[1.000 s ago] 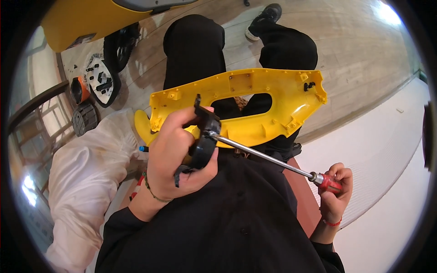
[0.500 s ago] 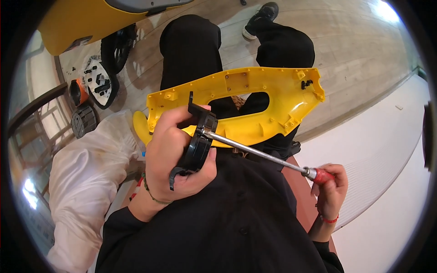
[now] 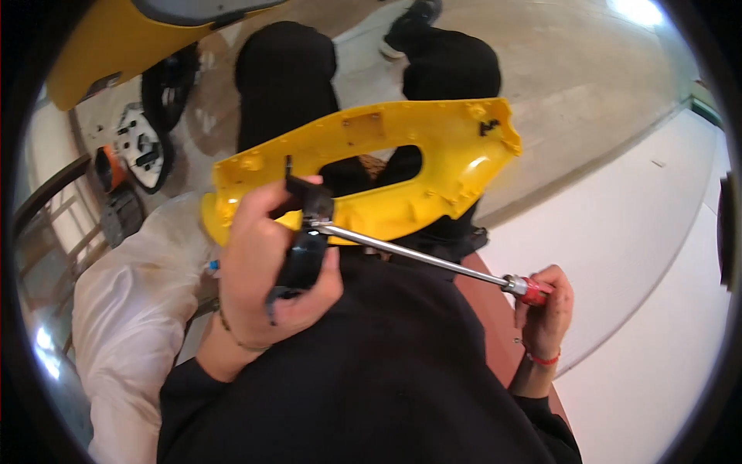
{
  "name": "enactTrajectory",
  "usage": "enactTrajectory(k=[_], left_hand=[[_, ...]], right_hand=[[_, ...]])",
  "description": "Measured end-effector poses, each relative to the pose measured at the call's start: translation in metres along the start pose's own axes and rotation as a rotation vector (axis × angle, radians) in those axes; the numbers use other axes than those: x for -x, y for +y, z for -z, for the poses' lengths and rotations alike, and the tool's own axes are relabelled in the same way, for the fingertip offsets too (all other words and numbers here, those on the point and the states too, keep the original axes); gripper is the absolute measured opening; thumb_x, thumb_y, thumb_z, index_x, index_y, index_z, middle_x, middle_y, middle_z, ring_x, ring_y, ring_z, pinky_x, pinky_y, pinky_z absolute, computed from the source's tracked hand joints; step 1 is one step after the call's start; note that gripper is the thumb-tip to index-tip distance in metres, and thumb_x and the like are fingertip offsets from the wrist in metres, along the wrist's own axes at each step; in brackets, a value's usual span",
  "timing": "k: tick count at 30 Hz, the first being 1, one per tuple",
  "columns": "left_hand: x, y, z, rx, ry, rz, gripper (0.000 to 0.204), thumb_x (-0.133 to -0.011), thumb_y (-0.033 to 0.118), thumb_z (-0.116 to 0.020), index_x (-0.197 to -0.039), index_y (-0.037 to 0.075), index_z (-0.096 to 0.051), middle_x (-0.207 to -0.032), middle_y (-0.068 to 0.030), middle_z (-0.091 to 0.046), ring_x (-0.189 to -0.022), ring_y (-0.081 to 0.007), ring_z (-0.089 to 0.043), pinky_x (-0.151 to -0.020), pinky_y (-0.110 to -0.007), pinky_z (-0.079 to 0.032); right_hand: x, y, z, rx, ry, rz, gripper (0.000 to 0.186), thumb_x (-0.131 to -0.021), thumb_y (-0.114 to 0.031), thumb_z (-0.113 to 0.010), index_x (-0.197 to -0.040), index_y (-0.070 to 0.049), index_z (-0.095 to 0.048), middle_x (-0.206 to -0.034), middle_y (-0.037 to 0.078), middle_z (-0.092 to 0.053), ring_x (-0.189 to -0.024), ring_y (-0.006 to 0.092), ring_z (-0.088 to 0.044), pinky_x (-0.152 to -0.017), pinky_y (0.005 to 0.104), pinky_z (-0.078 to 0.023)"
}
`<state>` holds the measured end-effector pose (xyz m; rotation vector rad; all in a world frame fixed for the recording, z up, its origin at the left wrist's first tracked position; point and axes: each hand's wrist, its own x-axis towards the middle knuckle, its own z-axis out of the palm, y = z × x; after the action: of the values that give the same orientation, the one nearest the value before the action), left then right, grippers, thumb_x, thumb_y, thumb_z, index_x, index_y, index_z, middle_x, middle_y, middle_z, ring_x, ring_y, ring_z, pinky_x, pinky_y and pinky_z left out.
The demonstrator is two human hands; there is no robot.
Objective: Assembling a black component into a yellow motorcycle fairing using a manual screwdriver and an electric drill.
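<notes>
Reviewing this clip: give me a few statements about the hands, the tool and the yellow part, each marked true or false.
1. The right hand grips a red-handled screwdriver. True.
2. The left hand holds a black part against the yellow plastic shell. True.
3. The screwdriver's tip is far from the black part. False: it meets it.
4. The yellow plastic shell lies flat on the floor. False: it is held over the lap.

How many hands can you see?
2. The left hand grips a black part against the yellow plastic shell. The right hand holds the red handle of a long screwdriver, lower right.
</notes>
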<state>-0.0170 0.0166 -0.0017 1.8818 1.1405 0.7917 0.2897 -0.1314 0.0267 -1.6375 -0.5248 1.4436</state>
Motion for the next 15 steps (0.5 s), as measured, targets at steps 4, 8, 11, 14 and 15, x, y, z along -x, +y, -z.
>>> enactTrajectory(k=[4,8,11,14,15], left_hand=[[0.008,0.009,-0.002,-0.021,-0.047,0.245,0.034,-0.068,-0.001,-0.06,-0.101,-0.004,-0.05,-0.109,-0.02,-0.058,-0.094,-0.0311,-0.06,-0.084,-0.032,-0.045],[0.012,0.008,-0.013,0.125,0.032,0.383,0.047,-0.073,-0.003,-0.052,-0.118,-0.004,-0.043,-0.112,-0.0169,-0.058,-0.102,-0.0224,-0.057,-0.092,-0.03,-0.041],[0.015,0.006,-0.015,0.061,-0.017,0.311,0.044,-0.074,-0.003,-0.051,-0.117,-0.005,-0.043,-0.112,-0.0171,-0.057,-0.102,-0.0219,-0.057,-0.092,-0.03,-0.041],[0.018,0.002,-0.014,0.156,-0.083,0.361,0.05,-0.08,-0.005,-0.045,-0.129,-0.005,-0.037,-0.123,-0.0212,-0.052,-0.113,-0.025,-0.055,-0.1,-0.033,-0.039],[0.015,0.001,-0.013,0.079,-0.107,0.356,0.05,-0.08,-0.006,-0.045,-0.13,-0.005,-0.036,-0.122,-0.0213,-0.053,-0.114,-0.0249,-0.055,-0.1,-0.033,-0.039]], right_hand=[[-0.01,-0.02,-0.024,-0.033,0.135,0.189,0.029,-0.084,-0.016,-0.062,-0.102,0.003,-0.05,-0.085,0.011,-0.06,-0.062,0.0121,-0.055,-0.058,0.0233,-0.047],[-0.011,-0.013,-0.005,0.128,0.115,0.095,0.023,-0.081,-0.011,-0.062,-0.098,0.002,-0.054,-0.08,0.008,-0.061,-0.06,0.0098,-0.053,-0.057,0.0209,-0.044],[-0.008,-0.018,0.0,0.067,0.047,-0.148,0.023,-0.082,-0.015,-0.064,-0.096,0.002,-0.057,-0.077,0.007,-0.062,-0.061,0.009,-0.054,-0.057,0.0205,-0.044],[-0.011,-0.014,-0.005,-0.05,0.008,-0.104,0.024,-0.083,-0.014,-0.065,-0.097,0.002,-0.058,-0.078,0.007,-0.062,-0.065,0.0108,-0.058,-0.06,0.0211,-0.046],[-0.012,-0.019,-0.016,-0.022,0.087,-0.012,0.022,-0.082,-0.012,-0.066,-0.098,0.002,-0.057,-0.078,0.007,-0.062,-0.066,0.0117,-0.06,-0.061,0.0216,-0.047]])
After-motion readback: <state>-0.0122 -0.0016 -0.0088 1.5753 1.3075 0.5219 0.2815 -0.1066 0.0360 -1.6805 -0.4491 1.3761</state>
